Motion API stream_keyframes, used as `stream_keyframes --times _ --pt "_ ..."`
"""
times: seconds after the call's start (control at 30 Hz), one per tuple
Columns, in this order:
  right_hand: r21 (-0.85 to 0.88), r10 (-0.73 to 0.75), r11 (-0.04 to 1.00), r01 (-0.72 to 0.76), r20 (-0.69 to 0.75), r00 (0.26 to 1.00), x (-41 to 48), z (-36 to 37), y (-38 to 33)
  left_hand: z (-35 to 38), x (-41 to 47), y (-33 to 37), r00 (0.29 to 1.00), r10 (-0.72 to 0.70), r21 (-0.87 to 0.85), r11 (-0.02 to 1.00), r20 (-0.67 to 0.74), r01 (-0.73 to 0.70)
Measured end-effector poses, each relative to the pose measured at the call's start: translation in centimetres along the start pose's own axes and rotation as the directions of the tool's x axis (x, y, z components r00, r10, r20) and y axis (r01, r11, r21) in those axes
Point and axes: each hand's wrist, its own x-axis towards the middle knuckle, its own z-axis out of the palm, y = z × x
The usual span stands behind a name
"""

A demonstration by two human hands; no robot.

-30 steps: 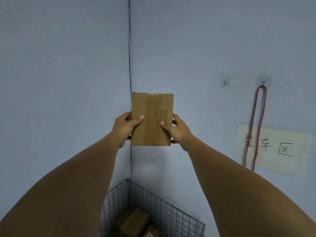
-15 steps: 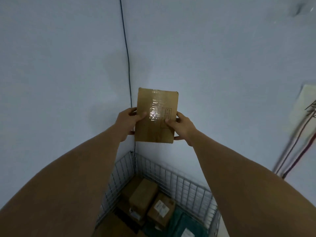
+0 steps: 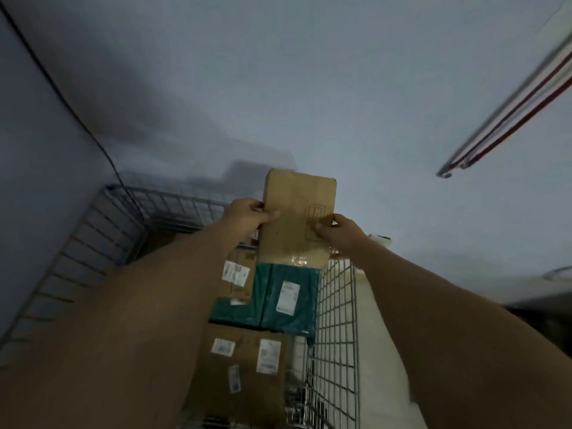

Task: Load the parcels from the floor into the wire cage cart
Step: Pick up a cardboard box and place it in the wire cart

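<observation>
The left hand (image 3: pixel 247 218) and right hand (image 3: pixel 340 236) are gripping a cardboard parcel (image 3: pixel 297 212) over the wire cage cart (image 3: pixel 337 305), which seems to be holding several loaded parcels (image 3: pixel 288 298); the floor is lying out of view.

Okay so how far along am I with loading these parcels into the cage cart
Done: the wire cage cart already holds green bags and a labelled brown box, among others. In hand: your left hand and right hand grip a cardboard parcel above the cart's far end, not yet set down. Left: lower it in; no parcels on the floor show here, so the remaining count is unclear.
</observation>
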Motion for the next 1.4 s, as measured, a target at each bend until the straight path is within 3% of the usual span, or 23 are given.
stream_keyframes --times 0.1,0.37,0.57,0.7,0.93,1.07,1.2,1.4 --pt "0.036 0.071 0.997 -0.07 -0.034 0.997 3.4 3.2 5.5 2.2 3.6 -6.7 0.993 -0.104 -0.049 0.993 0.05 0.107" --pt "0.049 0.249 0.967 -0.249 0.003 0.968 12.4 13.2 19.1 6.9 13.4 -25.1 0.975 -0.2 -0.019 0.98 -0.099 0.199" --pt "0.057 0.295 0.95 -0.308 0.168 0.941 19.9 18.9 27.4 9.0 19.1 -36.4 0.99 -0.062 0.25 0.964 -0.126 0.092" --pt "0.084 0.276 0.954 -0.289 0.144 0.95 22.9 21.4 29.8 10.5 21.4 -39.3 0.985 0.134 0.48 0.875 -0.11 -0.065" --pt "0.114 0.245 0.962 -0.247 0.032 0.969 24.9 23.6 31.7 11.3 21.9 -41.3 0.976 0.218 0.818 0.56 0.005 -0.129" --pt "0.082 0.24 0.967 -0.242 0.037 0.97 24.4 23.5 31.7 11.2 21.2 -41.0 0.988 0.151 0.856 0.508 0.023 -0.097" --pt "0.0 0.225 0.974 -0.226 0.05 0.973 24.1 23.7 31.4 11.0 20.3 -40.9 0.987 0.148 0.922 0.369 0.066 -0.117" --pt "-0.179 0.23 0.961 -0.211 0.093 0.969 23.1 23.7 30.5 11.1 19.8 -40.4 0.994 0.042 0.94 0.325 0.099 -0.107"
